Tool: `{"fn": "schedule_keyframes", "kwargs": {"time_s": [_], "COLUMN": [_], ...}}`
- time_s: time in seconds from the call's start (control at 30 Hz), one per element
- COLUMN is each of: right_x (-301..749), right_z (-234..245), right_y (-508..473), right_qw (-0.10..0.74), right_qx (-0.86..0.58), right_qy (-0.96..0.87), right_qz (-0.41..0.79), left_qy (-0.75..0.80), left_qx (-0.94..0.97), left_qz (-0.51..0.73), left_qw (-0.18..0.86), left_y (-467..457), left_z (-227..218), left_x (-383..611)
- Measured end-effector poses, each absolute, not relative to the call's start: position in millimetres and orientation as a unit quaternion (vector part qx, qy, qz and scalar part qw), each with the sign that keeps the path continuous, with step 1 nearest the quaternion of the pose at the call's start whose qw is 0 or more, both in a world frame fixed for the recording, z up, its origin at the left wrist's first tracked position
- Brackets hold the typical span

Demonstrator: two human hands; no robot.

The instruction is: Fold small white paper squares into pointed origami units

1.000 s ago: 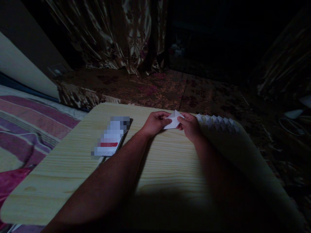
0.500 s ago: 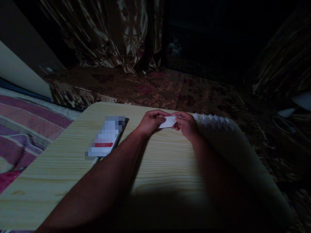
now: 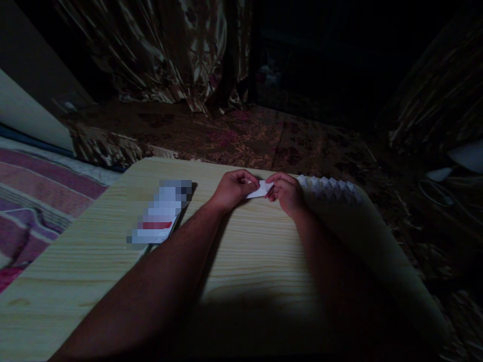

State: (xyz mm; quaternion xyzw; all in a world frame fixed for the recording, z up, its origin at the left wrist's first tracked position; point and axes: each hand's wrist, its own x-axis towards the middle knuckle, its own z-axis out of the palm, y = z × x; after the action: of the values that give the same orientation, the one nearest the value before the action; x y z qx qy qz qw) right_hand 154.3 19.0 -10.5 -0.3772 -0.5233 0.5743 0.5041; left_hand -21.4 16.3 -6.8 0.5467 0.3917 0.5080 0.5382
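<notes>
A small folded piece of white paper [image 3: 260, 189] is held just above the far part of the wooden table [image 3: 249, 256]. My left hand [image 3: 234, 190] is closed on its left end, the thumb lying on top. At the paper's right end, my right hand [image 3: 286, 191] pinches the edge between thumb and fingers; some of its fingertips are hidden behind the paper. Just right of that hand, several small folded white paper pieces [image 3: 332, 186] stand in rows along the table's far right edge.
Left of my forearms lies a blurred-out flat object [image 3: 160, 211], perhaps a phone, with a red band. A striped bed cover [image 3: 30, 191] borders the table's left side. Beyond the far edge are a patterned cloth-covered ledge [image 3: 241, 133] and curtains [image 3: 204, 50]. A white cable [image 3: 433, 193] lies at right.
Less of the paper's right part shows, and its right end looks folded or bent up by my right hand's fingers. My left hand keeps its grip. The whole view has shifted slightly.
</notes>
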Motion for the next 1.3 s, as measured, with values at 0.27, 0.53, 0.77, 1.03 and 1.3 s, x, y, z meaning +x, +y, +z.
{"fn": "schedule_keyframes", "kwargs": {"time_s": [0.27, 0.53, 0.77, 1.03, 1.3], "right_x": [147.9, 148.1, 146.0, 146.5, 146.7], "right_z": [-15.4, -16.4, -11.8, -12.9, -16.5], "right_y": [20.0, 21.5, 18.6, 19.3, 20.4], "right_qw": [0.529, 0.523, 0.507, 0.504, 0.508], "right_qx": [-0.402, -0.414, -0.422, -0.428, -0.414], "right_qy": [-0.555, -0.566, -0.575, -0.576, -0.579], "right_qz": [0.502, 0.485, 0.484, 0.480, 0.485], "left_qy": [0.378, 0.408, 0.409, 0.410, 0.430], "left_qx": [0.554, 0.560, 0.561, 0.550, 0.557], "left_qz": [0.516, 0.494, 0.496, 0.497, 0.474], "left_qw": [0.533, 0.526, 0.522, 0.531, 0.529], "left_y": [14.3, 15.3, 15.2, 14.8, 14.4], "left_z": [-6.5, -6.7, -6.4, -6.0, -4.6], "left_x": [-19.8, -20.9, -20.6, -20.6, -20.0]}}
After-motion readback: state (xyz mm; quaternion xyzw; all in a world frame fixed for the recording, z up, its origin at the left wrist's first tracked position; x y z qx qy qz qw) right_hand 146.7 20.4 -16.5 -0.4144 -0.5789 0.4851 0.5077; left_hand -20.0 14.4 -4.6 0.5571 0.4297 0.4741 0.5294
